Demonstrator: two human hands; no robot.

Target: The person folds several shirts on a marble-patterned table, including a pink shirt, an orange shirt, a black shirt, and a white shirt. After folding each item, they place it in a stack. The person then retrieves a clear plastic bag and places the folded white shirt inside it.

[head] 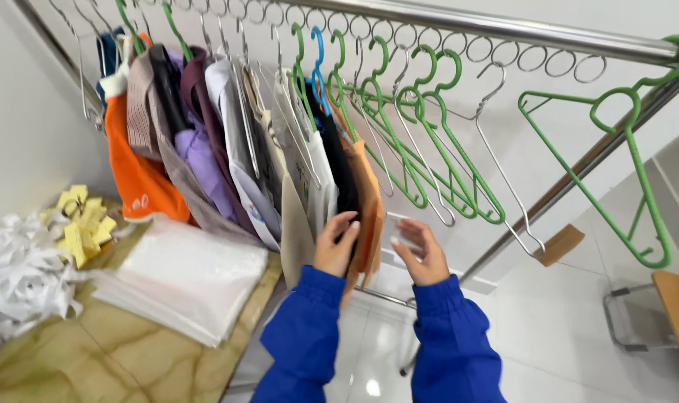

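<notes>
- The left hand (336,250) reaches up to the hanging garments, its fingers (347,224) loosely apart and touching the lower edge of the black garment (338,175), just beside the orange garment (367,201).
- The right hand (421,257) is raised near the same hem, fingers spread around something pale; I cannot tell what it is.
- Both garments hang from hangers on the steel rail (503,28), at the end of the packed row, with empty green hangers (436,149) just beside them.
- Risk: a tug on the hem could slide a garment off its hanger, or swing it into the empty hangers and tangle them.
- The stack of clear bags (182,276) lies on the desk (115,358), well left.
</notes>
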